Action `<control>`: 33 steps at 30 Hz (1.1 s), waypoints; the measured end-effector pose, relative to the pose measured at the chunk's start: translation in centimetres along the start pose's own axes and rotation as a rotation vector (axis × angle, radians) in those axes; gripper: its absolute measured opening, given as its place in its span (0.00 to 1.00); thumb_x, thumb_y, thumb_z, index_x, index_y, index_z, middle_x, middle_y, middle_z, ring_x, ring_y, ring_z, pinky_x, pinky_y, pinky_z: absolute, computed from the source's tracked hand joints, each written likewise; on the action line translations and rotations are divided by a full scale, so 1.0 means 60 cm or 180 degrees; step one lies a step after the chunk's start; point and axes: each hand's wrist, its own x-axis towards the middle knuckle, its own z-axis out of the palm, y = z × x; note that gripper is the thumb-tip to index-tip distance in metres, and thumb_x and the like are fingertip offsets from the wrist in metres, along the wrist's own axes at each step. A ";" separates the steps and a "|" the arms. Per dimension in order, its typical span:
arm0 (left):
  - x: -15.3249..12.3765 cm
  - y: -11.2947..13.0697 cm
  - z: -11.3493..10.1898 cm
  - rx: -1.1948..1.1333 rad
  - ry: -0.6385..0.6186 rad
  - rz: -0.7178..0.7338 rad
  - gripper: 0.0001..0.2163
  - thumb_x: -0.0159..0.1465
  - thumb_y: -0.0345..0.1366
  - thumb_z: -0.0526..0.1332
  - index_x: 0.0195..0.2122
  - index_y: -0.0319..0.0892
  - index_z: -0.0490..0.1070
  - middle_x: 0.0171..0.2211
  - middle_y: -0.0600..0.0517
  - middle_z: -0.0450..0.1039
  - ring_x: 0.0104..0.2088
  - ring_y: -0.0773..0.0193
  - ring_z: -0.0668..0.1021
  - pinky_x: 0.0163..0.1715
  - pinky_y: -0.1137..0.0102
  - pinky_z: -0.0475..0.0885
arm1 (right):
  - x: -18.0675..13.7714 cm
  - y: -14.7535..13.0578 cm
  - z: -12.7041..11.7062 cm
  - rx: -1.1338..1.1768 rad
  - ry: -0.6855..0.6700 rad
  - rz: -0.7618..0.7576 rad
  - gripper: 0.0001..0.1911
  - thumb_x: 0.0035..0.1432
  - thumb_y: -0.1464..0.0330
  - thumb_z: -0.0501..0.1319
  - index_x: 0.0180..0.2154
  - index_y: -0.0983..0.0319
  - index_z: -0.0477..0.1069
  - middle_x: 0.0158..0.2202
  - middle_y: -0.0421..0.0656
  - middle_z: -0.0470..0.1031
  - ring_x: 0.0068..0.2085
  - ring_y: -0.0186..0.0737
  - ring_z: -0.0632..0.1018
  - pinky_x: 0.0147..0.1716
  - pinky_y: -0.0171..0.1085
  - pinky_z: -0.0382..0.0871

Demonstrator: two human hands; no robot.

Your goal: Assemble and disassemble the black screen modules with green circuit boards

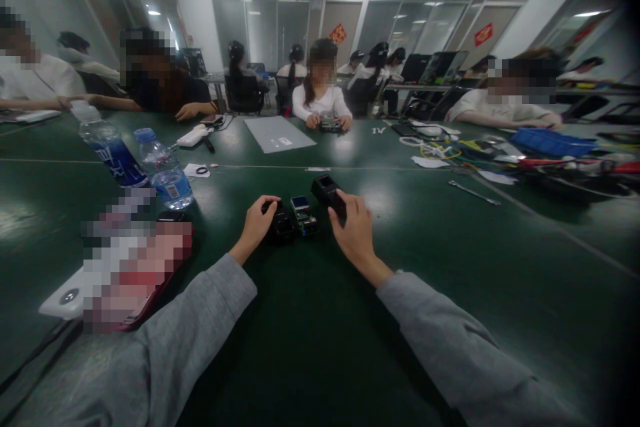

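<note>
My left hand [257,223] is curled around a small black housing piece [281,225] resting on the dark green table [320,320]. My right hand [354,227] grips another black housing piece [327,192], tilted and lifted slightly off the table. Between the two hands lies a small circuit board module [303,215] with a little bluish screen on top, touched by neither hand. Grey sleeves cover both of my forearms.
Two water bottles [163,170] stand at the left, near a phone and a white device [67,297]. A grey sheet [279,133] lies mid-table. Cables, tools and a blue tray [550,142] crowd the right. A metal wrench [473,192] lies nearby. Several seated people work around the table.
</note>
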 end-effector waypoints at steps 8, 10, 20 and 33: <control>0.001 0.003 0.001 0.0068 0.0058 0.0064 0.09 0.64 0.36 0.56 0.42 0.43 0.73 0.44 0.49 0.75 0.45 0.60 0.76 0.50 0.61 0.69 | -0.003 -0.009 -0.006 -0.0075 0.0040 -0.0203 0.21 0.66 0.62 0.51 0.58 0.61 0.60 0.51 0.50 0.67 0.53 0.49 0.67 0.53 0.48 0.58; 0.000 0.005 0.000 0.0051 0.0047 0.0069 0.09 0.64 0.36 0.56 0.42 0.42 0.73 0.44 0.48 0.75 0.45 0.60 0.76 0.50 0.61 0.69 | -0.004 -0.013 -0.007 -0.0072 0.0033 -0.0305 0.21 0.66 0.61 0.52 0.58 0.60 0.60 0.52 0.50 0.67 0.54 0.48 0.67 0.54 0.47 0.57; 0.004 0.000 0.001 0.0041 0.0053 0.0065 0.09 0.64 0.36 0.57 0.42 0.43 0.73 0.43 0.49 0.75 0.44 0.60 0.76 0.48 0.62 0.70 | -0.004 -0.015 -0.008 0.0026 -0.0105 -0.0244 0.21 0.66 0.61 0.51 0.57 0.62 0.61 0.50 0.50 0.69 0.52 0.48 0.69 0.52 0.46 0.58; 0.003 -0.002 0.000 0.0028 0.0015 0.0049 0.09 0.64 0.36 0.56 0.42 0.43 0.73 0.43 0.49 0.74 0.44 0.61 0.76 0.48 0.61 0.70 | -0.003 -0.007 -0.001 0.0111 -0.0115 0.0102 0.21 0.65 0.58 0.52 0.54 0.64 0.63 0.49 0.52 0.70 0.49 0.49 0.70 0.48 0.47 0.62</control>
